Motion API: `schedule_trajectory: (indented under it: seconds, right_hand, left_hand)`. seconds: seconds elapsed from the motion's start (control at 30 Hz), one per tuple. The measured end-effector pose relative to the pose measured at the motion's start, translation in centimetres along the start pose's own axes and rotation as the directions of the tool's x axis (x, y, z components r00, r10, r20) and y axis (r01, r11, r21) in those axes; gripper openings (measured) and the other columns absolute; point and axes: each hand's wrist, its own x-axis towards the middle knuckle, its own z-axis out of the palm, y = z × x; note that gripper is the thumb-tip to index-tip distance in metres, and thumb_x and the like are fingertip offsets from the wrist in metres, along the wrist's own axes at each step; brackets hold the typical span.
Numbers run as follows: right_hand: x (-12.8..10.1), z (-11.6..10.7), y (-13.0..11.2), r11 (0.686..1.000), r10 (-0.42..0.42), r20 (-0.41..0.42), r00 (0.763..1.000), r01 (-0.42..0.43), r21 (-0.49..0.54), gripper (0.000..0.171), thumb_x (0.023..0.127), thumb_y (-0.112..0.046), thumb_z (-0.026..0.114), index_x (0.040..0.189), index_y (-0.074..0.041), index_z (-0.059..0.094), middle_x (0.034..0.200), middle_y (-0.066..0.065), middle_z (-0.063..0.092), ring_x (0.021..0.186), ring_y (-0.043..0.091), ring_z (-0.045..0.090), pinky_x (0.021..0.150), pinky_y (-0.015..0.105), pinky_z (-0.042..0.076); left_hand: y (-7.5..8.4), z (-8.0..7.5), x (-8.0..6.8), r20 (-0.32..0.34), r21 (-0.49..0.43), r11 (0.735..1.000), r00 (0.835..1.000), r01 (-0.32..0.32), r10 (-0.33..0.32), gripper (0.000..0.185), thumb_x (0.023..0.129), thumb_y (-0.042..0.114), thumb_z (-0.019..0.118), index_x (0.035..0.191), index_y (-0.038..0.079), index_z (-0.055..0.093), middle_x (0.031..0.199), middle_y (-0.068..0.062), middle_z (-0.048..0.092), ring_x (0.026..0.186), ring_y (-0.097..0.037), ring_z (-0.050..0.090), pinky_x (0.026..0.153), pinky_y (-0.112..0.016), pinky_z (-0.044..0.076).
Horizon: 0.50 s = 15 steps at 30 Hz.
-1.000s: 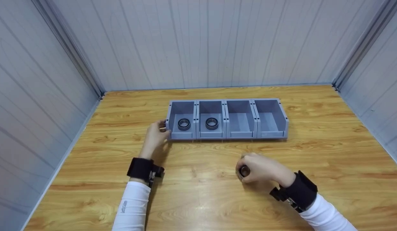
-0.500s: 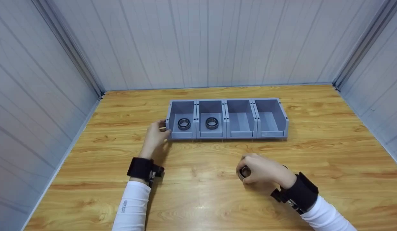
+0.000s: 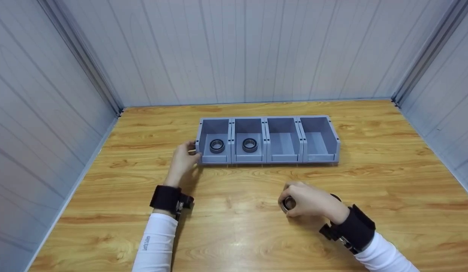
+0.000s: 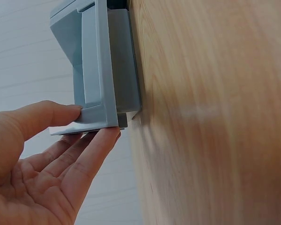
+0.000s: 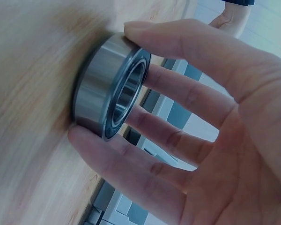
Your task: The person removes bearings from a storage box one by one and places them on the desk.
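Observation:
My right hand grips a steel ball bearing by its rim, thumb on one side and fingers on the other. The bearing lies flat on the wooden table, in front of the row of grey bins. At the row's left end, my left hand pinches the side wall of the leftmost bin between thumb and fingers. One bearing sits in that leftmost bin, and another bearing in the bin beside it. The two right bins show bare floors.
A dark curved edge peeks out behind my right wrist, mostly hidden; its kind is unclear. Pale panel walls enclose the wooden table at the back and both sides.
My right hand has shifted very slightly to the right and toward me with the bearing. The dark curved edge behind the right wrist has come into sight. The left hand stays put.

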Motion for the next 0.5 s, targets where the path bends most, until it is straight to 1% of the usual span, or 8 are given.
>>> schedule_trajectory:
  seconds: [0.13, 0.37, 0.5]
  right_hand:
    - [-0.04, 0.02, -0.01, 1.000, -0.006, -0.004, 1.000, 0.006, 0.003, 0.030, 0.076, -0.010, 0.082, 0.106, -0.010, 0.079, 0.102, 0.006, 0.067, 0.090, 0.017, 0.062, 0.077, 0.027, 0.055]
    - [-0.10, 0.04, -0.05, 0.998, -0.066, -0.043, 0.997, 0.066, -0.001, 0.027, 0.076, -0.009, 0.081, 0.102, -0.009, 0.079, 0.099, 0.006, 0.067, 0.085, 0.015, 0.062, 0.073, 0.023, 0.053]
    - [-0.19, 0.16, -0.09, 0.999, -0.053, -0.045, 0.998, 0.052, -0.010, 0.025, 0.076, -0.010, 0.081, 0.101, -0.010, 0.079, 0.098, 0.004, 0.067, 0.084, 0.013, 0.060, 0.072, 0.021, 0.052]
  left_hand:
    - [-0.07, 0.00, 0.05, -0.002, 0.002, 1.000, 1.000, -0.003, 0.003, 0.051, 0.093, -0.006, 0.058, 0.142, -0.017, 0.046, 0.139, -0.038, 0.057, 0.131, -0.047, 0.059, 0.113, -0.049, 0.052]
    - [0.00, 0.00, 0.06, 0.003, 0.015, 1.000, 1.000, -0.007, 0.007, 0.052, 0.094, -0.007, 0.057, 0.142, -0.018, 0.045, 0.138, -0.039, 0.057, 0.129, -0.049, 0.060, 0.112, -0.049, 0.053]
    - [-0.02, 0.01, 0.10, -0.001, 0.015, 1.000, 1.000, -0.011, 0.011, 0.051, 0.093, -0.007, 0.057, 0.142, -0.018, 0.046, 0.137, -0.039, 0.058, 0.128, -0.049, 0.061, 0.112, -0.049, 0.053]
